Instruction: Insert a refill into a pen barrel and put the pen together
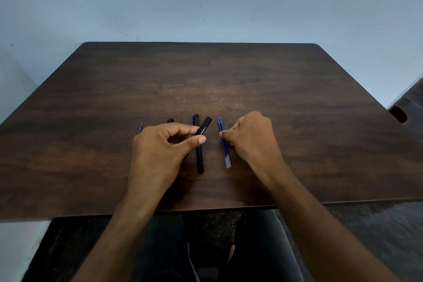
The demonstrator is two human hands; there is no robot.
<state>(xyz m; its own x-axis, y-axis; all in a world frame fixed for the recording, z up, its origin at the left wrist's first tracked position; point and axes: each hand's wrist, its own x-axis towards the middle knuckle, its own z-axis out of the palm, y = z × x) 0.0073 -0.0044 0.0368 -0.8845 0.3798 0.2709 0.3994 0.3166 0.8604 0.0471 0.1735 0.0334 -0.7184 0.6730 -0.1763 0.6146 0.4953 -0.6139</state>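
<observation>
Dark wood-grain desk (pixel 274 89) with rounded far corners, set against a pale blue wall. Lying directly on it near the front edge: a black pen barrel (pixel 199 158) pointing away, two blue refills (pixel 223 144) side by side just to its right, another black pen end (pixel 170 120) and a blue tip (pixel 141 127) to the left, both mostly hidden.
</observation>
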